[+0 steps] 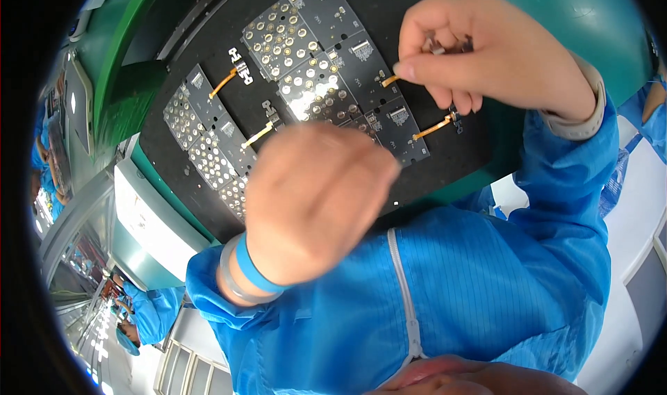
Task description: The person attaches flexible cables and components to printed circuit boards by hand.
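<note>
Fingers (417, 67) of the right hand (497, 54) pinch a small dark part at 1 o'clock, above the black mat (208, 54). Left hand (313, 200), at centre, shows its back; whether its fingers are curled or gripping cannot be told. Circuit boards (306, 61) with orange ribbon cables (431, 127) lie at 12 o'clock on the mat
</note>
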A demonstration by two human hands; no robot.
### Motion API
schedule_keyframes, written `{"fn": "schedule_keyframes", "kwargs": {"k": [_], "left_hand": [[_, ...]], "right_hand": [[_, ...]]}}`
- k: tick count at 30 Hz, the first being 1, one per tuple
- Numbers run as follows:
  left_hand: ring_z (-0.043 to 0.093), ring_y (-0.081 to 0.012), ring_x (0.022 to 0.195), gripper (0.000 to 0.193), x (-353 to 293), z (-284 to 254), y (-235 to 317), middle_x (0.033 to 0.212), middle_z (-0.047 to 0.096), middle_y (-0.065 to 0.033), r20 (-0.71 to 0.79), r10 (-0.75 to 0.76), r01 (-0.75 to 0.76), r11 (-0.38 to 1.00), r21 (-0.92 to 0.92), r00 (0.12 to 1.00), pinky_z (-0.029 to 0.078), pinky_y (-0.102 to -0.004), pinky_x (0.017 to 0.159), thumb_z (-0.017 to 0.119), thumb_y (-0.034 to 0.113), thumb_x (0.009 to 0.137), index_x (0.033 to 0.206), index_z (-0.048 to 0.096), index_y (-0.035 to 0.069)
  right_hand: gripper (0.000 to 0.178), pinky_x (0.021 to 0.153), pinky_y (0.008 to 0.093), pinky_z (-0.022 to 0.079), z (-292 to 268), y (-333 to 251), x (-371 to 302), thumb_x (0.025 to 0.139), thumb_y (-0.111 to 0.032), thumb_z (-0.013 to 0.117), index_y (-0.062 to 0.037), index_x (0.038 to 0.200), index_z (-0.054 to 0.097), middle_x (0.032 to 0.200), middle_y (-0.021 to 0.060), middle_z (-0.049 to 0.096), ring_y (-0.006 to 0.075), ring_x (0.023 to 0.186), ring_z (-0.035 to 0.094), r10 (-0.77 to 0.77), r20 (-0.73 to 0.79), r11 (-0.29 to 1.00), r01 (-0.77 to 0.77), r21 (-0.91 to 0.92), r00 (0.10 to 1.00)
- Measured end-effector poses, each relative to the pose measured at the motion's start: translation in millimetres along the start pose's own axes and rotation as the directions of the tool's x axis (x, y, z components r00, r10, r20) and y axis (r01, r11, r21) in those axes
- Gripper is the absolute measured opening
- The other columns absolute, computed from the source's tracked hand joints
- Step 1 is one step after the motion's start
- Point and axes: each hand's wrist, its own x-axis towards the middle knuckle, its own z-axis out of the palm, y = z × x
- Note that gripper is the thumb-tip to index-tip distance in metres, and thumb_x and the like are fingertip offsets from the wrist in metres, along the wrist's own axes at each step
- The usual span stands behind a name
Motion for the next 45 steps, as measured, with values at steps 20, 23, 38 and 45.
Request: {"fn": "schedule_keyframes", "kwargs": {"k": [20,23,38,45], "left_hand": [[0.056,-0.0258,0.095,0.046,-1.7,13.5,-7.0,0.107,0.057,-0.0073,0.155,-0.165,0.083,0.898,0.433,0.974,0.045,-0.037,0.083,0.07,0.005,0.071,0.117,0.066,0.01],[0.055,-0.0237,0.095,0.045,-5.6,20.4,-13.7,0.107,0.056,-0.0097,0.116,-0.09,0.027,0.888,0.458,0.989,0.046,-0.0369,0.082,0.058,0.013,0.073,0.117,0.064,0.007],[0.055,-0.0273,0.095,0.052,5.4,4.1,-10.9,0.109,0.055,-0.0103,0.245,-0.172,0.061,0.913,0.404,0.954,0.045,-0.037,0.081,0.06,0.003,0.072,0.122,0.064,0.014],[0.061,-0.0255,0.086,0.027,29.4,-24.6,-24.0,0.093,0.063,-0.0128,0.024,-0.147,0.147,0.989,0.002,0.989,0.048,-0.0314,0.076,0.072,-0.004,0.072,0.099,0.069,-0.001]], "right_hand": [[0.019,0.042,0.0175,0.042,5.1,15.9,15.9,0.091,-0.019,0.062,-0.0032,0.081,0.062,0.058,0.0028,0.061,0.0066,0.045,0.057,0.025,-0.022,0.997,-0.026,-0.069,0.999],[0.018,0.042,0.0176,0.041,6.4,15.7,16.4,0.091,-0.018,0.062,-0.0033,0.081,0.062,0.058,0.0029,0.061,0.0066,0.045,0.057,0.039,-0.03,0.997,-0.04,-0.058,0.999],[0.021,0.051,0.0194,0.049,-29.6,18.2,8.7,0.093,-0.01,0.061,0.0049,0.106,0.056,0.071,0.0081,0.066,0.0097,0.057,0.062,0.155,-0.095,0.985,-0.146,0.095,0.983],[0.036,0.071,0.0215,0.051,-12.2,-16.1,12.5,0.098,-0.003,0.045,0.0052,0.132,0.036,0.091,0.0132,0.067,0.0108,0.076,0.062,-0.238,0.208,0.867,0.111,0.486,0.949]]}}
